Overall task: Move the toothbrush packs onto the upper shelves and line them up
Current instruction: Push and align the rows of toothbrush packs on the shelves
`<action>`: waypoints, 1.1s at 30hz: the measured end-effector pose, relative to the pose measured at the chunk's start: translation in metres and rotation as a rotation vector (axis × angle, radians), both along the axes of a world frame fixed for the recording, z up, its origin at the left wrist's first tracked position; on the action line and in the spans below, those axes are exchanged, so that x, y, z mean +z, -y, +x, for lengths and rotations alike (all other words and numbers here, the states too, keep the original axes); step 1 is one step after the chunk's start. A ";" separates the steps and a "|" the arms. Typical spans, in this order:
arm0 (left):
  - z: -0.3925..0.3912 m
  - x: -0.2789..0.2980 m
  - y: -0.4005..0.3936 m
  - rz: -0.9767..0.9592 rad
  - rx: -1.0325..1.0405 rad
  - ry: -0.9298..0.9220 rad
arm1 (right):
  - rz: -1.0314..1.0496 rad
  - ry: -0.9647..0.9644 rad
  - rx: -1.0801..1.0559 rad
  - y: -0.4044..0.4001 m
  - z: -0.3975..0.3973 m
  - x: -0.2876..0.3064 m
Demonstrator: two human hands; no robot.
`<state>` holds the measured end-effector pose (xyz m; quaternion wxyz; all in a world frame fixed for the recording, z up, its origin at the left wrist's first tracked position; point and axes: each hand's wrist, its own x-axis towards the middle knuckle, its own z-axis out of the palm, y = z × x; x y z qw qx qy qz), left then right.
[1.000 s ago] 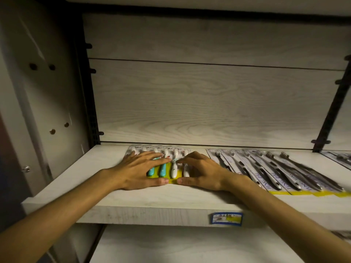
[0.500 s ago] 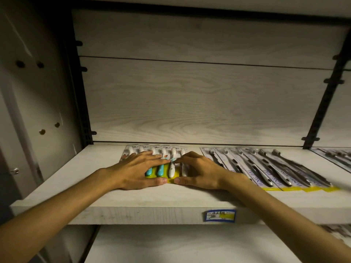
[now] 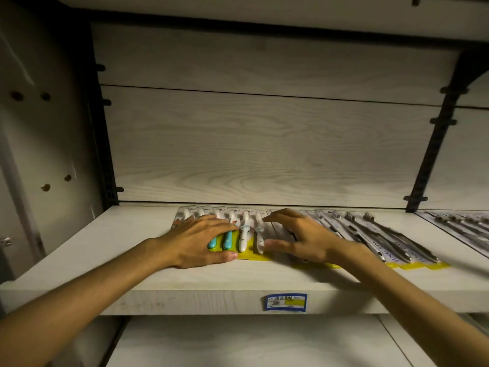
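A person's two bare forearms are reaching in over the front edge of a pale wooden shelf (image 3: pixel 111 260) inside a dim cabinet. The left hand (image 3: pixel 197 241) is lying palm-down on a pack of children's toothbrushes (image 3: pixel 243 234), fingers straight and close together across the blue and white handles, thumb stretched along the pack's yellow near edge. The right hand (image 3: pixel 299 238) is hovering or resting just beside that pack, fingers spread and slightly arched, thumb pointing toward the left hand; whether its fingertips are touching anything cannot be told. Under and beyond the right hand, a row of dark toothbrush packs (image 3: pixel 383 239) is lying flat and overlapping on the same shelf, their yellow bottom edges facing the front. More packs (image 3: pixel 463 226) are lying on the neighbouring shelf at far right. A blue and yellow price label (image 3: pixel 285 302) is sticking to the shelf's front face.
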<state>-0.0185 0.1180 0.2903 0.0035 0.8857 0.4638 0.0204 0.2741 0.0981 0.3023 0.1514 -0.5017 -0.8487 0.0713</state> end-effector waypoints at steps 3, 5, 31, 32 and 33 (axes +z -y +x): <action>-0.002 -0.003 -0.003 0.023 0.005 -0.004 | -0.044 0.013 -0.019 0.002 0.030 0.003; -0.003 -0.003 -0.004 0.052 0.012 -0.044 | -0.109 0.049 -0.024 0.005 0.045 0.003; 0.056 -0.005 0.000 0.031 -0.097 0.119 | -0.151 0.137 0.031 0.003 0.048 -0.012; 0.055 -0.006 0.000 0.037 -0.096 0.126 | -0.149 0.142 0.032 0.004 0.048 -0.012; 0.055 -0.006 0.000 0.042 -0.096 0.132 | -0.150 0.146 0.030 0.004 0.047 -0.012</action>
